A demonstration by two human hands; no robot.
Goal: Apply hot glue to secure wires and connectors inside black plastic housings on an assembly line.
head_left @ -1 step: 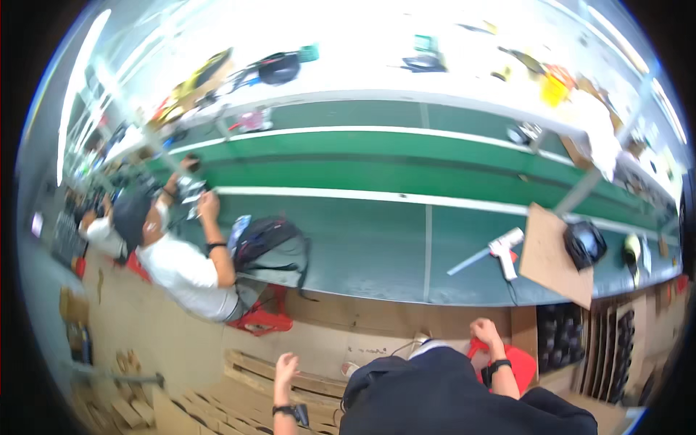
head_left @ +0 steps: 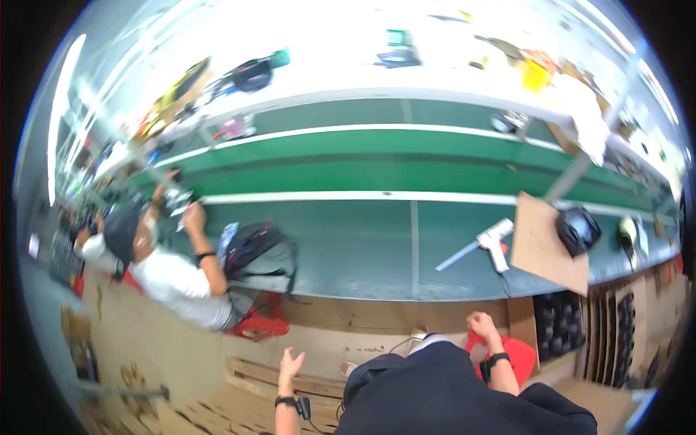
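The right hand (head_left: 481,325) is closed on the red stool (head_left: 523,353) below the counter (head_left: 377,254). The left hand (head_left: 290,362) is held open and empty. The stool is best gripped firmly (edge only) while weight is shifted.

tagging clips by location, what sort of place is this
Probably a factory assembly line: a long green conveyor belt runs along a workbench, a white glue gun lies on it, and a seated co-worker in a white shirt handles parts there.

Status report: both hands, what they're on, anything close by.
Left hand open, empty, above wooden pallet. Right hand gripping red stool. Glue gun on green bench, untouched.
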